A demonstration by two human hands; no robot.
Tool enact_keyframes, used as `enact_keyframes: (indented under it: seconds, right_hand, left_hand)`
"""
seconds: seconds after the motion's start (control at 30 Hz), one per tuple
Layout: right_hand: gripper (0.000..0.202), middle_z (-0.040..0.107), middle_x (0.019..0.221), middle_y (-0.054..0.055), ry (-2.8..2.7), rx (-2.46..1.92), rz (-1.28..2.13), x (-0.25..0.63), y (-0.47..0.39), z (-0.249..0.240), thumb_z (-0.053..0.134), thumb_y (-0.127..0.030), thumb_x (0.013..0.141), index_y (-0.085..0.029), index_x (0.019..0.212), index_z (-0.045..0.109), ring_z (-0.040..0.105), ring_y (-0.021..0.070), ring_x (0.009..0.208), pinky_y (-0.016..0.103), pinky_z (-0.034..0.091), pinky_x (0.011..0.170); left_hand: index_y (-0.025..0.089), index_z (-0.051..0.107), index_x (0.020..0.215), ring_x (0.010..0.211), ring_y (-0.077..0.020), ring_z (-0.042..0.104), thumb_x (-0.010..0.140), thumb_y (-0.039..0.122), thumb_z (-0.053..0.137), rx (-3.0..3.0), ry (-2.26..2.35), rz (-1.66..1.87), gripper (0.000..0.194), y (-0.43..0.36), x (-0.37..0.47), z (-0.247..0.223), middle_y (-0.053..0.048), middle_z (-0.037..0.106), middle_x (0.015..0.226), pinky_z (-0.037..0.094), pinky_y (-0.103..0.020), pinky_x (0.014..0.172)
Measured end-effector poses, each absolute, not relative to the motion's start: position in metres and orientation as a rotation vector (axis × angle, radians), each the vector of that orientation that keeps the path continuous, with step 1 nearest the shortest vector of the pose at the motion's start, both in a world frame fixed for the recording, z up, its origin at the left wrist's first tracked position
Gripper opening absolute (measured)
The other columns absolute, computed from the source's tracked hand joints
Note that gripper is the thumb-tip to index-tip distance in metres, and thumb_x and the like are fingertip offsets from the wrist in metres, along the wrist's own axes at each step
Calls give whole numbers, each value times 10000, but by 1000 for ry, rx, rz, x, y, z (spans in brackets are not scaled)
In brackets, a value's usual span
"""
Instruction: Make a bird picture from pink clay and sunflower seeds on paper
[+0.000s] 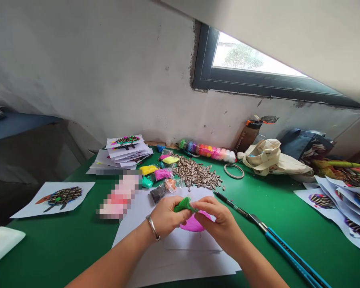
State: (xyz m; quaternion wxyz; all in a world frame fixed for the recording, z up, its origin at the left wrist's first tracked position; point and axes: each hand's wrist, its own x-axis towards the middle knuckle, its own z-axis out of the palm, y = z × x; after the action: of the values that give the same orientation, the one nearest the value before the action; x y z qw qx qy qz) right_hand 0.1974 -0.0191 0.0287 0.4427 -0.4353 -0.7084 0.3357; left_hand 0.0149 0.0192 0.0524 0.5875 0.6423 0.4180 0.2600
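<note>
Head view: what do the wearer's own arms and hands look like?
Left hand: ungloved, with a shiny, silver-coloured, rounded metal-looking bangle at the wrist. Right hand: ungloved, no wristwear visible. No sleeves show on either forearm.

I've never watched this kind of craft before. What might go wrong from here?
The green clay held in the left hand might drop or smear onto the pink clay shape beneath it.
What looks like a blue utility knife lies near the right hand, so a careless sweep could nick it.
A bump might scatter the loose sunflower seeds.
</note>
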Motion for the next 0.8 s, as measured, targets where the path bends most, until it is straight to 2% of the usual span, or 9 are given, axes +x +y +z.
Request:
enact_keyframes:
  seconds: [0.23, 0.57, 0.8]
  right_hand:
    - [103, 570, 757, -6, -1946, -1186, 791, 200, -22, 34, 521, -219, 897, -222, 849, 613, 537, 143, 713, 245, 420, 643]
    - [136, 513, 691, -37, -1974, -1355, 865, 198, -25, 33, 427, -256, 924, -227, 814, 501, 431, 119, 619, 216, 366, 566]
    - [129, 548, 714, -15, -1923, -1321, 862, 198, -22, 30, 457, -248, 896, -218, 815, 553, 471, 131, 651, 229, 384, 580]
  left_hand:
    - [129, 625, 698, 496, -119, 522, 627, 352, 659, 1371, 929, 535, 237, 18, 14, 51, 5, 565, 540, 381, -221, 470]
    - [128, 629, 707, 502, -124, 537, 620, 306, 633, 1334, 938, 521, 198, 17, 14, 52, 7, 568, 538, 397, -224, 461]
    - [131, 623, 704, 478, -103, 504, 625, 359, 644, 1331, 940, 527, 242, 19, 14, 48, 17, 555, 524, 375, -214, 454]
